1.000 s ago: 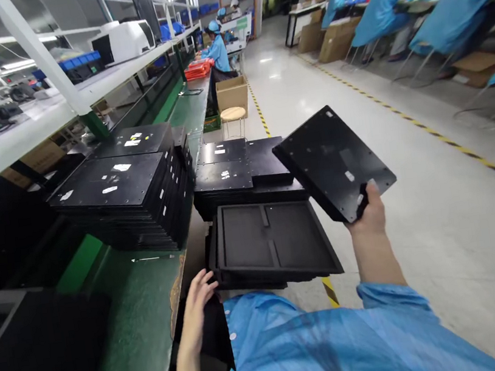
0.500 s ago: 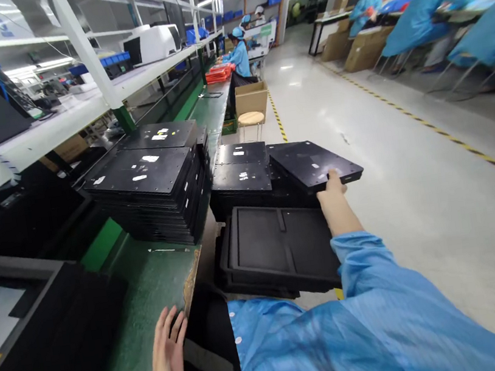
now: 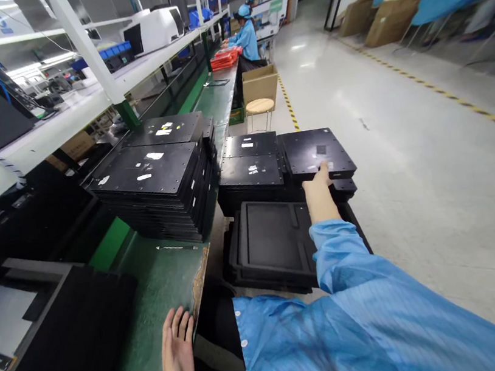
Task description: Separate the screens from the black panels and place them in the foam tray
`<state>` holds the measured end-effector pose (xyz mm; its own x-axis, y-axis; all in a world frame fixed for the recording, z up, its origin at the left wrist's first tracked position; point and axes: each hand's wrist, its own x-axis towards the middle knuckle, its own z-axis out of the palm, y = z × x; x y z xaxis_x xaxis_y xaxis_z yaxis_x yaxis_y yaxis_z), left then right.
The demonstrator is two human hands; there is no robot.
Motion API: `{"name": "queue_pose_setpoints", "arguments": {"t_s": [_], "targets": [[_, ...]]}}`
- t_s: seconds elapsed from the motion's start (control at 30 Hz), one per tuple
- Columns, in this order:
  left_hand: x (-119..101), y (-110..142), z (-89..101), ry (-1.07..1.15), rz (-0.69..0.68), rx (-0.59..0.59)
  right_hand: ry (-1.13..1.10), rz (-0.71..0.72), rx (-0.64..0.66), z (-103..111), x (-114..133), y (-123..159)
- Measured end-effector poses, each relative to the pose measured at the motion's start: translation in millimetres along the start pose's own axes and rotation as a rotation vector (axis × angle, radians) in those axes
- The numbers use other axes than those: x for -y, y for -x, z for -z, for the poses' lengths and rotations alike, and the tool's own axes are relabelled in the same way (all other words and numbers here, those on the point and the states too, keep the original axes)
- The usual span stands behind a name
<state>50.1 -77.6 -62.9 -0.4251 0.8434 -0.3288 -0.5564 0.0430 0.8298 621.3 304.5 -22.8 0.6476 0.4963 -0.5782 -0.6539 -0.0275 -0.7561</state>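
Observation:
My right hand (image 3: 320, 189) grips the near edge of a flat black panel (image 3: 311, 146) with screw holes and small labels, a finger lying over its top. The panel sits almost level on the right-hand stack, above another black panel (image 3: 345, 187). Beside it is a stack of similar black panels (image 3: 249, 170). Nearer to me lies a black tray with recessed compartments (image 3: 271, 237), partly behind my right arm. My left hand (image 3: 176, 336) is open at the edge of the green bench (image 3: 152, 297), holding nothing.
A tall stack of black panels (image 3: 148, 169) stands on the bench, with a thin pen-like tool (image 3: 177, 247) near it. A black box (image 3: 67, 346) is at the left. Beyond are a wooden stool (image 3: 259, 106), a cardboard box (image 3: 260, 85) and a co-worker in blue (image 3: 248, 41).
The panel in my right hand has turned, moved left and come down onto the stack, now squared with its neighbours. The view has shifted slightly; my left hand stays open by the bench edge.

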Motion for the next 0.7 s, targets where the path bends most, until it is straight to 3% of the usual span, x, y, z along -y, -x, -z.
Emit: {"name": "queue_pose_setpoints", "arguments": {"t_s": [0.3, 0.7], "targets": [[-3.3, -2.4, -5.6, -0.041, 0.012, -0.020, 0.040, -0.074, 0.171, 42.3, -15.4, -5.9], [-4.8, 1.2, -4.4, -0.028, -0.008, -0.005, 0.100, -0.025, 0.205, 45.1, -9.5, -13.0]]}}
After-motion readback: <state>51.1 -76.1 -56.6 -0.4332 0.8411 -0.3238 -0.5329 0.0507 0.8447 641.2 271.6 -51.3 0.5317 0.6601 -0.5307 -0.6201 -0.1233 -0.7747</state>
